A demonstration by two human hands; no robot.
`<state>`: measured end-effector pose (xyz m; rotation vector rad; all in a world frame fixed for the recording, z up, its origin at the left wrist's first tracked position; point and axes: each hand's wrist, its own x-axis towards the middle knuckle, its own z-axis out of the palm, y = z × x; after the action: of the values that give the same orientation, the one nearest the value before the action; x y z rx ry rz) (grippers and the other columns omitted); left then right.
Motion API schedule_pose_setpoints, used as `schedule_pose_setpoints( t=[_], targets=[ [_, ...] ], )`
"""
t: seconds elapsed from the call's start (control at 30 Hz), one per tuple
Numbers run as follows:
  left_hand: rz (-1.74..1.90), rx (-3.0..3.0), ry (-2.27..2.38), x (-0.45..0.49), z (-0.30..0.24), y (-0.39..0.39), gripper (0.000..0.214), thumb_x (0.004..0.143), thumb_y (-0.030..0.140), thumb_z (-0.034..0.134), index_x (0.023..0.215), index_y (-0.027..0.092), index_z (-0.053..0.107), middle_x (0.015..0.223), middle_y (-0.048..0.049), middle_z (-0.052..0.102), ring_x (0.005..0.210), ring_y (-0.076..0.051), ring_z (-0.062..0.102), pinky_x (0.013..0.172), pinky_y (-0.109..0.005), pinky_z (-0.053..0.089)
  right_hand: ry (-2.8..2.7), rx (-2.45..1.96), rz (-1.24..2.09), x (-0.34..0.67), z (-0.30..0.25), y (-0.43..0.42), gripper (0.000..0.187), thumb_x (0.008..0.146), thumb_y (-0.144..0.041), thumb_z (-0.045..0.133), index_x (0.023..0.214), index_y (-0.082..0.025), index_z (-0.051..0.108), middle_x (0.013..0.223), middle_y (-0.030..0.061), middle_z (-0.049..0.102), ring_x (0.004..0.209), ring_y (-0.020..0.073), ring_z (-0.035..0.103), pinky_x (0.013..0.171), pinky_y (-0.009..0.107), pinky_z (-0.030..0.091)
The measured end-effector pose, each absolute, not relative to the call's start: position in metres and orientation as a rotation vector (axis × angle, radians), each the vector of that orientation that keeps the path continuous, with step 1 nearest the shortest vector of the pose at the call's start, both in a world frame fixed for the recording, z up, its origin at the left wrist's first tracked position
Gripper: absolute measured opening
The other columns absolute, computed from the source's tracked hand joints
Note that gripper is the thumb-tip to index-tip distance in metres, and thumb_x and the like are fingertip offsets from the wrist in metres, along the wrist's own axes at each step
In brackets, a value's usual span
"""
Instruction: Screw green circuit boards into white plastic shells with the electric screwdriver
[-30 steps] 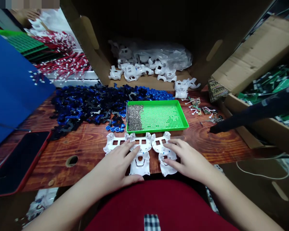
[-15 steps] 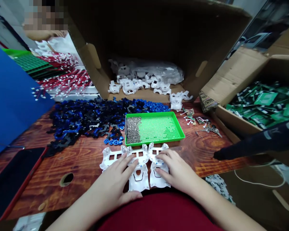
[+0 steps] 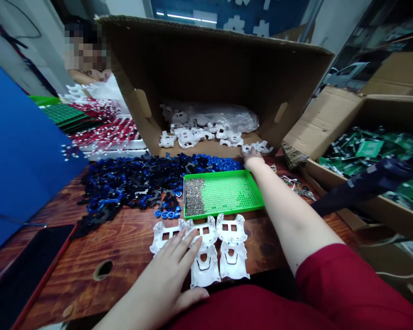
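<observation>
Several white plastic shells (image 3: 206,243) lie in two rows on the wooden table, near its front edge. My left hand (image 3: 167,275) lies flat and open on the left ones, fingers spread. My right hand (image 3: 253,158) is stretched far forward over the green tray (image 3: 244,204), at a small heap of white shells (image 3: 258,147) by the mouth of the cardboard box (image 3: 209,64). Its fingers curl down over those shells and are mostly hidden. The tray holds a pile of small metal screws (image 3: 192,197) at its left end.
A heap of blue and black plastic parts (image 3: 131,178) spreads left of the tray. A dark phone (image 3: 24,270) lies at the front left, a blue board (image 3: 17,151) behind it. At right, a box of green circuit boards (image 3: 368,156) and a dark tool (image 3: 361,185). Another person sits at far left.
My right hand left the white shells at the front and reached forward past the tray to the heap by the box. The left hand stayed put. The view tilted up.
</observation>
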<state>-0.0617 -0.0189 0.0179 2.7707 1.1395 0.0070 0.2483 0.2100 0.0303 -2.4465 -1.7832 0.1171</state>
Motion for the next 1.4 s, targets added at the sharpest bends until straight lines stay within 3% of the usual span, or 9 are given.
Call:
schedule_pose_setpoints(
  t=[0.27,0.53,0.73,0.8,0.87,0.93,1.0,1.2,1.4],
  targets=[
    [-0.07,2.781,0.958,-0.023,0.029,-0.019,0.068,0.076,0.048,0.058,0.134,0.017,0.039,0.145,-0.0158,0.031,0.13,-0.038,0.029,0.101,-0.055,0.033,-1.847,-2.5,0.182,0.259,0.02,0.224,0.035,0.086,-0.033,0.051,0.116,-0.015,0.05,0.118,0.0087,0.052,0.102,0.0196,0.055,0.085,0.041,0.048],
    [0.015,2.834,0.829,-0.002,0.016,-0.022,0.054,0.084,0.047,0.047,0.131,0.02,0.042,0.144,-0.0139,0.035,0.129,-0.037,0.032,0.1,-0.051,0.032,-1.726,-2.395,0.102,0.258,0.035,0.206,0.033,0.086,-0.033,0.051,0.115,-0.015,0.051,0.116,0.0085,0.053,0.1,0.0188,0.055,0.084,0.04,0.048],
    [0.0,2.854,0.871,0.0,0.012,-0.021,0.05,0.085,0.046,0.044,0.125,0.016,0.048,0.136,-0.0148,0.045,0.125,-0.037,0.037,0.098,-0.05,0.034,-1.645,-2.051,0.016,0.24,0.07,0.135,0.029,0.087,-0.038,0.045,0.103,-0.015,0.055,0.114,0.0132,0.053,0.105,0.0226,0.054,0.091,0.039,0.043],
    [0.011,2.854,0.888,0.002,0.01,-0.021,0.05,0.084,0.046,0.046,0.124,0.015,0.049,0.132,-0.016,0.049,0.124,-0.039,0.039,0.097,-0.05,0.036,-1.657,-1.917,0.079,0.234,0.071,0.089,0.03,0.089,-0.042,0.039,0.104,-0.02,0.052,0.117,0.0096,0.054,0.104,0.0192,0.056,0.089,0.034,0.046],
    [0.014,2.848,0.897,0.004,0.009,-0.02,0.05,0.083,0.045,0.049,0.124,0.016,0.049,0.129,-0.0169,0.051,0.122,-0.04,0.04,0.095,-0.051,0.037,-1.658,-1.785,0.185,0.232,0.062,0.037,0.025,0.089,-0.042,0.038,0.1,-0.022,0.05,0.125,0.0067,0.051,0.107,0.0164,0.055,0.089,0.031,0.047],
    [0.013,2.841,0.895,0.005,0.009,-0.02,0.051,0.082,0.043,0.051,0.126,0.017,0.047,0.129,-0.017,0.051,0.122,-0.041,0.04,0.095,-0.052,0.038,-1.529,-1.487,0.545,0.236,0.043,-0.012,0.017,0.084,-0.037,0.051,0.093,-0.022,0.052,0.128,0.0086,0.049,0.111,0.0208,0.054,0.093,0.037,0.046],
    [-0.004,2.824,0.897,0.006,0.01,-0.019,0.054,0.082,0.043,0.053,0.129,0.017,0.045,0.13,-0.0168,0.051,0.123,-0.041,0.039,0.095,-0.053,0.038,-1.39,-1.451,0.665,0.243,0.02,-0.051,0.013,0.082,-0.035,0.054,0.087,-0.023,0.054,0.121,0.0107,0.054,0.115,0.0242,0.051,0.093,0.041,0.045],
    [-0.103,2.769,0.907,0.009,0.018,-0.016,0.063,0.078,0.044,0.059,0.131,0.013,0.043,0.13,-0.018,0.051,0.123,-0.039,0.04,0.095,-0.052,0.04,-1.433,-1.587,0.747,0.256,-0.035,-0.105,0.009,0.082,-0.031,0.054,0.087,-0.025,0.059,0.116,0.0111,0.054,0.11,0.0244,0.055,0.085,0.04,0.051],
    [-0.107,2.78,0.916,0.009,0.018,-0.016,0.063,0.076,0.046,0.061,0.126,0.011,0.049,0.13,-0.0207,0.051,0.121,-0.041,0.043,0.093,-0.052,0.043,-1.888,-1.599,0.644,0.257,-0.03,-0.102,0.013,0.084,-0.027,0.05,0.094,-0.025,0.059,0.117,0.0108,0.052,0.113,0.022,0.051,0.093,0.04,0.046]
  ],
)
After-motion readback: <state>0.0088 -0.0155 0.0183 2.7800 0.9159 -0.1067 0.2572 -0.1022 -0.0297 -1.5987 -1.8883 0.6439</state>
